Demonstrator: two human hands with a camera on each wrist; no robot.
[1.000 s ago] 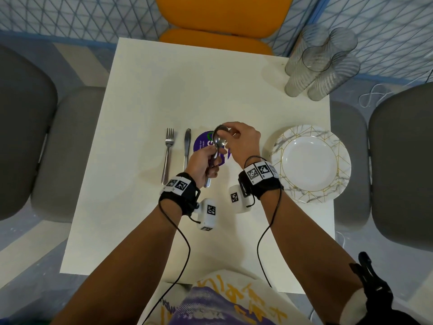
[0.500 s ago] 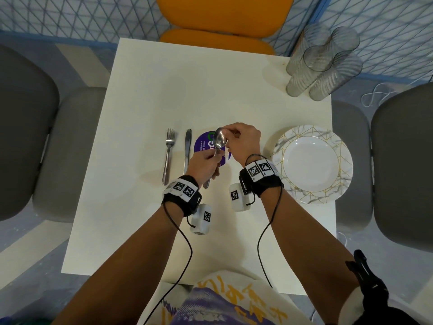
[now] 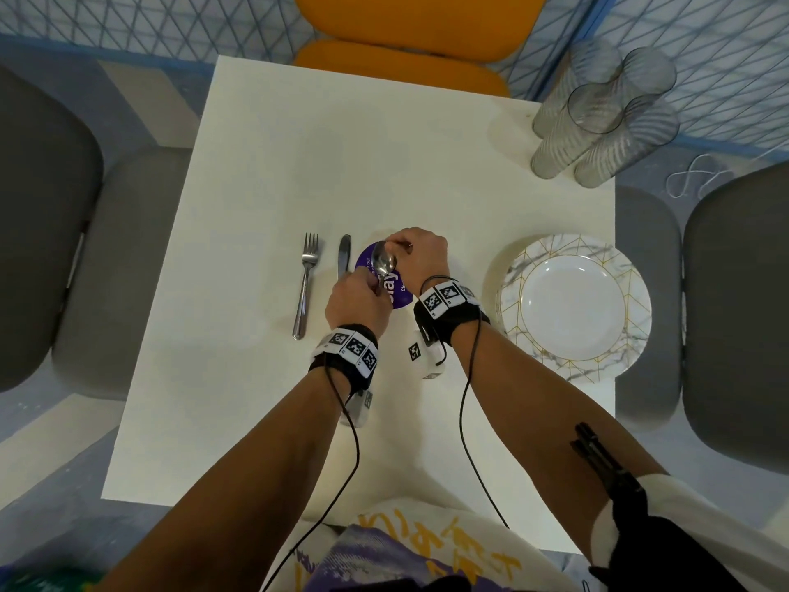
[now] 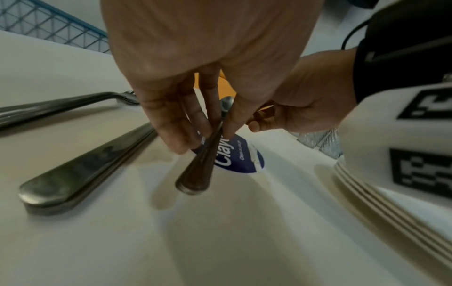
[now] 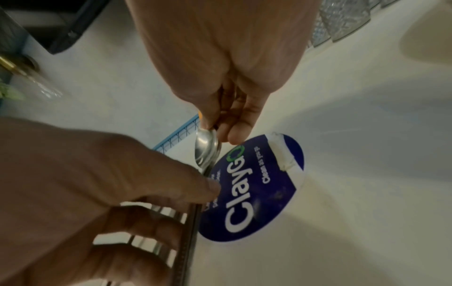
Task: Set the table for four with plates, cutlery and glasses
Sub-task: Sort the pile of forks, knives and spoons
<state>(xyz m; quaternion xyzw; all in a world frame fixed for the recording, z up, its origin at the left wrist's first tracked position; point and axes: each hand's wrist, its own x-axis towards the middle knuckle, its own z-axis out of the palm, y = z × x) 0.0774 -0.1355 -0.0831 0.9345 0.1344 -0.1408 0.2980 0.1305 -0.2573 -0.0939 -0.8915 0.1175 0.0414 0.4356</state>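
I hold a steel spoon (image 3: 383,262) in both hands just above the white table (image 3: 264,173), over a round purple sticker (image 3: 397,292). My left hand (image 3: 370,285) pinches the handle (image 4: 199,170) between thumb and fingers. My right hand (image 3: 395,249) pinches the tip of the bowl (image 5: 206,151). The handle's edge looks layered, so more than one spoon may lie nested. A knife (image 3: 344,256) and a fork (image 3: 306,284) lie side by side just left of the spoon. A stack of marbled plates (image 3: 574,307) sits at the right edge. Ribbed glasses (image 3: 602,117) stand at the far right corner.
An orange chair (image 3: 410,23) stands at the far side. Grey chairs stand at the left (image 3: 64,249) and at the right (image 3: 734,314). The far half and the near left of the table top are bare white. Cables run from both wristbands along my forearms.
Both hands have carried the spoon slightly left, closer to the knife, and my left wrist has turned. Fork, knife, plates and glasses have not moved.
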